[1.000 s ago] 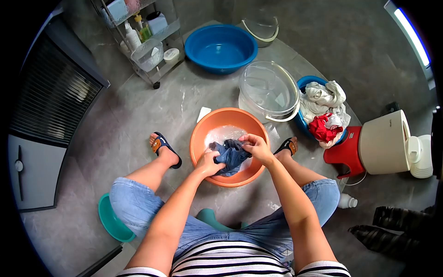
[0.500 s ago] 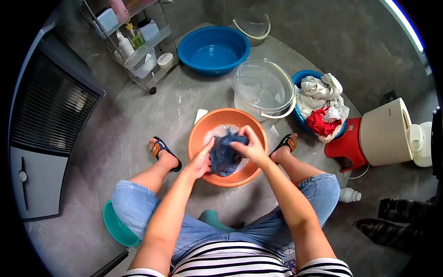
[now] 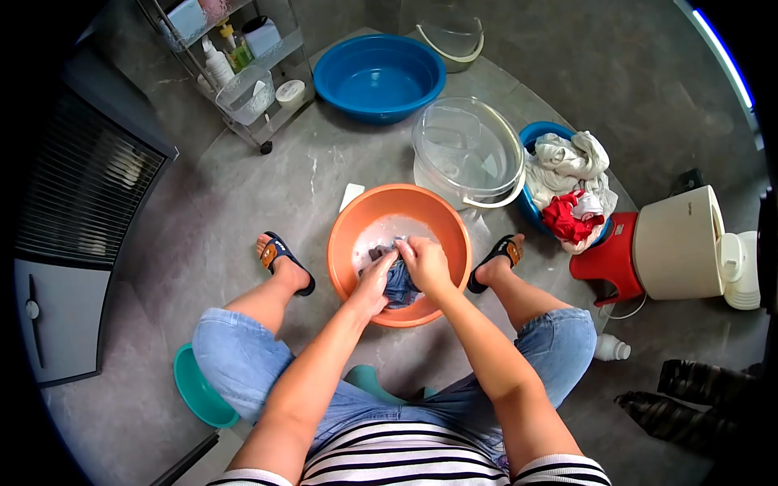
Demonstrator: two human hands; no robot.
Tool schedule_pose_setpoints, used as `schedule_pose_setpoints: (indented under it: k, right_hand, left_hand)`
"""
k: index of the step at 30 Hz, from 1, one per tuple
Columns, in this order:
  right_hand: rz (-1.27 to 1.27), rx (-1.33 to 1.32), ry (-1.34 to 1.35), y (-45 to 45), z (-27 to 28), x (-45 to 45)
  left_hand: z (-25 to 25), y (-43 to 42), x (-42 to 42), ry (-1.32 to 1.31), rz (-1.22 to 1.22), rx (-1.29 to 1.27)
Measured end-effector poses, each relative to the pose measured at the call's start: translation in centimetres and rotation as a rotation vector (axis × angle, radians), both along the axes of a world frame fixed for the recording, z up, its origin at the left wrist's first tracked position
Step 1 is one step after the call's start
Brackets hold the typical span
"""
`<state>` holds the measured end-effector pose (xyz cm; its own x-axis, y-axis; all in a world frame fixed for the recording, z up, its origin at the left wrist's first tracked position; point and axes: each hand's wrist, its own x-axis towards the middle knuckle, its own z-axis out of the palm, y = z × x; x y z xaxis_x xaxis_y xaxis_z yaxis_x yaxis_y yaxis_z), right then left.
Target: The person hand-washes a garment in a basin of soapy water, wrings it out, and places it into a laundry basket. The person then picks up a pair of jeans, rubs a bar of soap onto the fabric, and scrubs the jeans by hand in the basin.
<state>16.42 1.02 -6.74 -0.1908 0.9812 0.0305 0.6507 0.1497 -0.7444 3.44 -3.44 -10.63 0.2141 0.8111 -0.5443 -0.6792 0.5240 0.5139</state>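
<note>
An orange basin (image 3: 344,235) stands on the floor between my feet, with whitish sudsy water inside. Dark blue cloth (image 3: 400,285) lies bunched in it, partly under my hands. My left hand (image 3: 375,279) is closed on the cloth at its left side. Close beside it, my right hand (image 3: 425,263) grips the cloth from the right, the fingers of both hands meeting near the middle of the basin. Part of the cloth is hidden beneath the hands.
Beyond the basin are a clear bucket (image 3: 462,150) and a blue tub (image 3: 379,79). At the right, a blue basin of clothes (image 3: 571,162) stands by a red and cream stool-like object (image 3: 677,243). A teal basin (image 3: 198,387) is at the left, below a wire shelf (image 3: 284,49).
The cloth was lifted and spread between my hands; it is now lower and bunched in the basin. My hands have come together. The view has shifted slightly.
</note>
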Motion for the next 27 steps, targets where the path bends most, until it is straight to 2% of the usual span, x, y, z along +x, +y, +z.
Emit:
schedule_pose_setpoints:
  k: [3,5,6,7,9,10,12,13,14,16,20,23,26,27]
  right_hand:
    - [-0.17,-0.199,0.275,2.5,-2.1,2.8]
    - [-0.122,-0.307,0.782,3.6,-2.6,4.3]
    - [-0.138,-0.298,0.799,4.0,-2.3,4.8]
    - [-0.105,-0.34,0.739,4.4,-1.8,5.6]
    - [0.017,-0.406,0.765,3.9,-0.7,6.0]
    - [0.067,-0.419,0.615,3.6,-1.1,6.1]
    - [0.168,-0.437,0.313,2.8,-2.3,6.3]
    - [0.186,-0.502,0.241,2.2,-3.2,6.3]
    - [0.215,-0.59,0.149,2.0,-4.1,6.2]
    - [0.285,-0.735,-0.041,2.3,-5.1,6.1]
    - [0.235,-0.355,-0.132,0.7,-4.5,6.3]
    - [0.255,-0.211,-0.136,-0.5,-4.8,5.4]
    - [0.286,-0.113,-0.223,-1.3,-5.5,3.7]
    - [0.34,-0.145,-0.161,-1.0,-6.0,3.9]
  left_hand:
    - [-0.9,0.9,-2.7,0.167,-0.12,0.093]
    - [0.6,0.8,-4.7,0.256,-0.248,-0.049]
    - [0.2,0.9,-5.4,0.264,-0.315,-0.048]
    - [-0.3,1.0,-6.0,0.272,-0.383,-0.047]
    - [-1.3,1.2,-6.5,0.355,-0.289,0.087]
    - [-1.6,1.3,-6.7,0.397,-0.243,0.155]
    - [-0.7,1.7,-7.3,0.461,-0.252,0.128]
    - [0.2,1.8,-7.5,0.494,-0.253,0.115]
    - [0.6,1.8,-7.4,0.477,-0.2,-0.009]
    - [0.7,2.1,-7.4,0.525,-0.172,0.049]
    - [2.3,2.1,-7.2,0.518,-0.125,0.002]
    - [0.1,2.5,-7.5,0.443,-0.073,0.21]
    - [3.8,2.9,-6.1,0.332,0.028,0.229]
    - [5.1,3.0,-6.1,0.368,-0.013,0.207]
